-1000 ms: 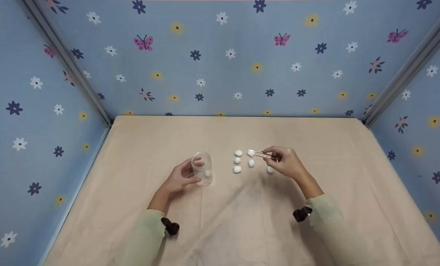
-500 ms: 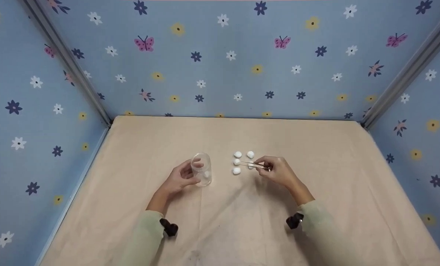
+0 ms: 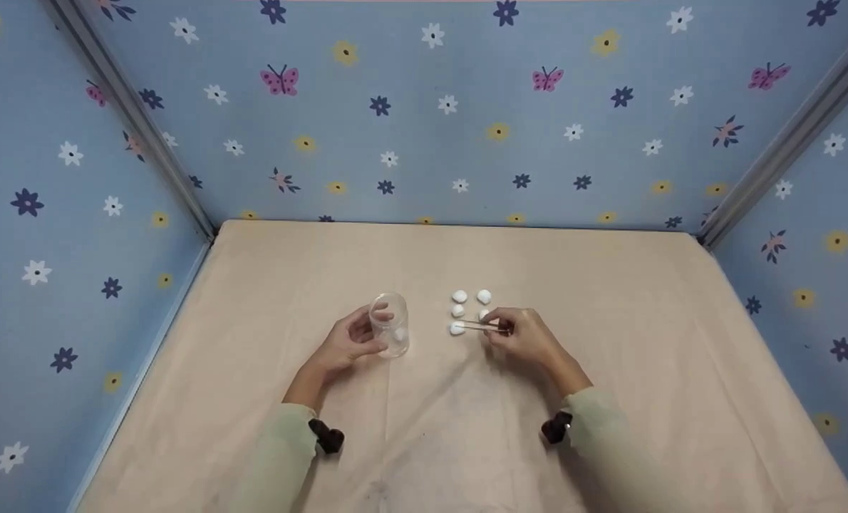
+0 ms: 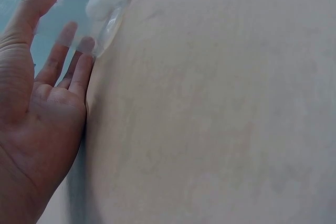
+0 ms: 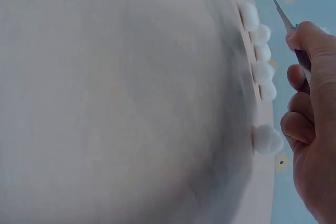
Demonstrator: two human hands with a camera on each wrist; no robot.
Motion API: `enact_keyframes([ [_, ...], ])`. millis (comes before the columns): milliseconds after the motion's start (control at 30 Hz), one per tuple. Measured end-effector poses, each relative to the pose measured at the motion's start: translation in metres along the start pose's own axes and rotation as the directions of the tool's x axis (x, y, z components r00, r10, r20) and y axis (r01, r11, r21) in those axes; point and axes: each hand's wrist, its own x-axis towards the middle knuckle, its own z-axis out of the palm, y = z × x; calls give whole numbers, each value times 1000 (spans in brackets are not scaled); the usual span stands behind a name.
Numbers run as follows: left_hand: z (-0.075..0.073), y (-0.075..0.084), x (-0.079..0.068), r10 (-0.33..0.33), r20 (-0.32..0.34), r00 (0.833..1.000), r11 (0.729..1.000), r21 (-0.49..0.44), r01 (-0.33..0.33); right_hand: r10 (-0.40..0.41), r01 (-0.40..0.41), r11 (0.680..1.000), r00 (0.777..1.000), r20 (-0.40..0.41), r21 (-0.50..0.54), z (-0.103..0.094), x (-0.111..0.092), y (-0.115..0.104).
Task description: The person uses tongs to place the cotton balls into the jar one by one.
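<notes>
My left hand holds a clear cup at its side, thumb in front and fingers behind. One cotton ball shows through the wall low inside the cup. In my right hand, tweezers are pinched between thumb and fingers, pointing left. Their tips appear over the nearest cotton ball of the left column in the head view; whether they touch it I cannot tell. Behind it lie two more balls. Another cotton ball stands at the back of the second column, and one beside my fingers is partly covered.
A beige cloth covers the table. Blue flowered panels with metal posts enclose the back and sides. In the right wrist view, a separate cotton ball lies closer to my right hand, hidden in the head view.
My right hand has moved left and towards me, carrying the tweezers from the back of the second column to the front of the left one. My left hand and the cup have stayed put.
</notes>
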Motion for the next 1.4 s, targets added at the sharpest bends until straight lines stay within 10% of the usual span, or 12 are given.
enact_keyframes([
  [1400, 1, 1, -1, -22, -4, 1000, 999, 28, 22, -2, 9, 995, 997, 71, -99, 7, 2, 10],
])
